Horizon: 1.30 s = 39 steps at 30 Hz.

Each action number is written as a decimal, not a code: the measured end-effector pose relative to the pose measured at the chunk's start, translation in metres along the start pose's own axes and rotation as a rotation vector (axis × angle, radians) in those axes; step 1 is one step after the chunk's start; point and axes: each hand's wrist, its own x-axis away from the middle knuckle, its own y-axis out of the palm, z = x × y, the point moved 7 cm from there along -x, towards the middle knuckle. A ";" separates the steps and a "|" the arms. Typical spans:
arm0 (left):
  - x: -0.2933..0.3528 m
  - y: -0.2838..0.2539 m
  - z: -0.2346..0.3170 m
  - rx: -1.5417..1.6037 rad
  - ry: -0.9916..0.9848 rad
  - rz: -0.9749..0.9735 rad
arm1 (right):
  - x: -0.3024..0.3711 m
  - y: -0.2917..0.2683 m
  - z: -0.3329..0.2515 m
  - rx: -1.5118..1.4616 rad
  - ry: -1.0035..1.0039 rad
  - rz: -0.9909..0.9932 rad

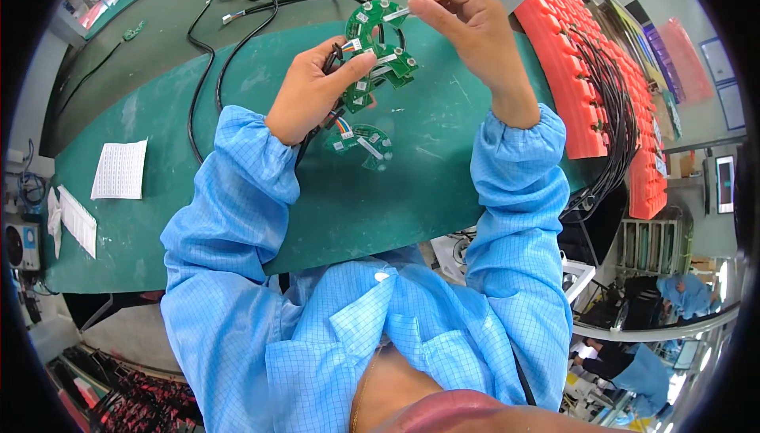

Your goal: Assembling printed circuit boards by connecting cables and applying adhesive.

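My left hand [310, 89] is closed around several green curved circuit boards [360, 89], bunched together with their black cables and small white plugs. Its thumb presses on the boards' faces. At the upper board, my right hand [467, 25] pinches thumb and forefinger at the end of a narrow white strip [396, 14], which lies across that board. A similar white strip [385, 60] shows on a lower board. Just below my left hand, another green board [366, 146] with a white strip and coloured wires rests over the green table mat.
Black cables [212, 53] with white plugs loop across the table at left. A sheet of small printed labels [119, 170] and paper strips [77, 221] lie farther left. Red foam racks [566, 69] with bundled black cables [613, 116] stand at right. People in blue work at lower right.
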 end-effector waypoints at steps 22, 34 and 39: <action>-0.001 0.007 -0.006 0.094 0.015 -0.091 | 0.000 0.014 -0.014 0.301 -0.165 0.026; -0.002 0.004 0.009 -0.157 -0.067 -0.064 | 0.010 0.013 -0.032 0.793 -0.496 0.234; 0.000 -0.008 0.001 -0.101 0.009 0.096 | 0.012 0.023 -0.035 0.933 -0.452 0.407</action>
